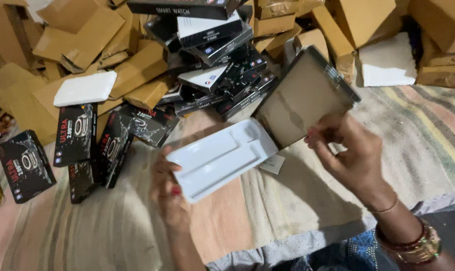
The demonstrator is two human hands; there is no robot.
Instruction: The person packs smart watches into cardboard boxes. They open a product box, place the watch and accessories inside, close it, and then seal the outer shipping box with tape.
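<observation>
A: What does the left hand hold?

B: A white moulded plastic tray, glossy, with long shallow recesses. The fingers are clamped on its lower left corner, thumb on top.

A: And the right hand?

B: Its fingers pinch the lower edge of an open box shell, tilted, its dull brown cardboard inside showing, its rim dark. The tray's upper corner sits just beside the shell's lower edge; whether they touch is unclear.

A: Around them?

B: A striped woven cloth, soft and creased. Beyond it a heap of glossy black printed boxes and plain brown cartons, many cut off by the frame. A white foam slab lies on the cartons. A small paper slip is half hidden under the tray.
</observation>
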